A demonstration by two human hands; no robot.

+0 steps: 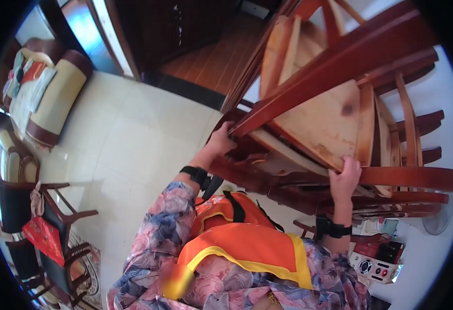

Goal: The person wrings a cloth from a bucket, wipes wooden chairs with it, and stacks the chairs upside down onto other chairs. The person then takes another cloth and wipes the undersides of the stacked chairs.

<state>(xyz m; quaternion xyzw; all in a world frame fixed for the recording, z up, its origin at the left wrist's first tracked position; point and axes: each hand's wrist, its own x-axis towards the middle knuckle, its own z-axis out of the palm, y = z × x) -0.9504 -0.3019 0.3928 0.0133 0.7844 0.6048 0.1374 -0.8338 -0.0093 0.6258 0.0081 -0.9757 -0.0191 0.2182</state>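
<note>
An upturned wooden chair (pixel 317 119) fills the upper right, its pale unpainted seat underside and red-brown legs tilted towards me. My left hand (pixel 222 140) is closed around the red-brown frame at the chair's lower left end. On the near edge of the seat, my right hand (pixel 345 178) is closed, fingers over the rim. Other red-brown chairs (pixel 407 199) lie stacked beneath and behind it, and where one ends and another begins is hard to make out. Dark bands sit on both wrists.
A sofa (pixel 63 95) with cloths on it stands at the upper left. Black-seated chairs (pixel 17 209), one holding a red bag (pixel 44 238), line the left side. A dark doorway sill (pixel 185 90) lies ahead. A white device with knobs (pixel 374 267) is at the lower right.
</note>
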